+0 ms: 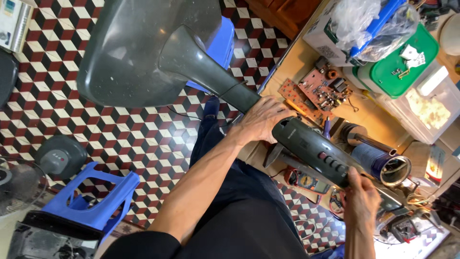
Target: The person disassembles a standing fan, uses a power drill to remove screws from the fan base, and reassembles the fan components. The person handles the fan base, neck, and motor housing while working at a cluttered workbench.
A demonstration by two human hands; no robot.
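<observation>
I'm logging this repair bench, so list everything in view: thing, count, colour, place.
fan stand: one, dark grey, with button panel, lying across the bench edge
fan base: one, dark grey, over the floor
circuit boards: two, red-brown, bench
multimeter: one, red and grey, under the stand
motor cylinder: one, blue and metal, bench
lidded tub: one, green lid, bench
plastic stool: one, blue, tiled floor
left hand: one, grip on the stand
right hand: one, at the button end
</observation>
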